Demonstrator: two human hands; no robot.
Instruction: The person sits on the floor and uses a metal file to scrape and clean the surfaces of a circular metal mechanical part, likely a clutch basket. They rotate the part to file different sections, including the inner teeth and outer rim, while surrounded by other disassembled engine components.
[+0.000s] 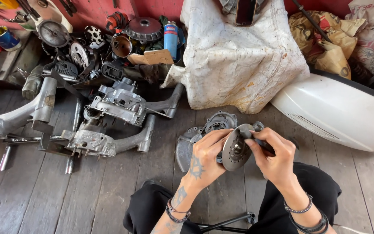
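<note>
Grey plank floor point(31, 203), engine casings point(117, 104), white panel point(338, 112), white cloth bundle point(234, 60), round cover plate point(187, 147)

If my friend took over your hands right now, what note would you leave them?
Left hand: grips the round metal disc by its rim, held up over the lap.
Right hand: holds a dark tool against the disc's far edge; its tip is hidden.
Nearby: a grey engine cover lies on the wooden floor just behind the disc; engine casings lie to the left.
Done: the disc is off the floor and in hand.
Left: whatever the tool is doing at the disc; I cannot tell how far along it is.
</note>
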